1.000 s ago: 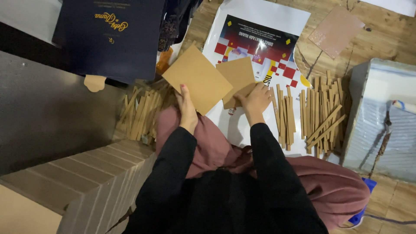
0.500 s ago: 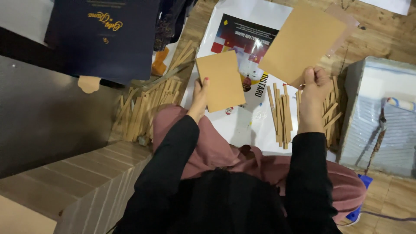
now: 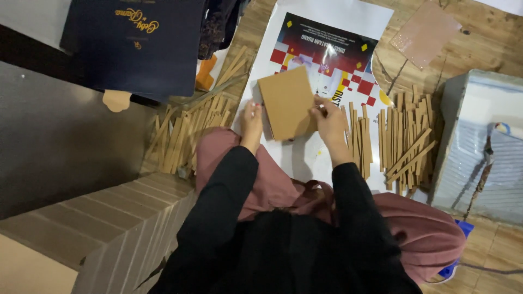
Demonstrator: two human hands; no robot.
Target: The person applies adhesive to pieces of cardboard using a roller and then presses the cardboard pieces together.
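— What are the hands holding?
— A brown cardboard sheet (image 3: pixel 287 103). The left hand (image 3: pixel 251 121) has its fingers pressed to the sheet's left edge; the right hand (image 3: pixel 329 121) pinches its right edge.
— And nearby?
— Cardboard strips (image 3: pixel 406 141) lie just right of the right fingers, and more strips (image 3: pixel 188 136) left of the left ones.

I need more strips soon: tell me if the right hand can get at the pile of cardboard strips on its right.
Probably yes. The right hand holds the brown cardboard sheet, and the cardboard strips lie uncovered close beside it on the floor, nothing between.
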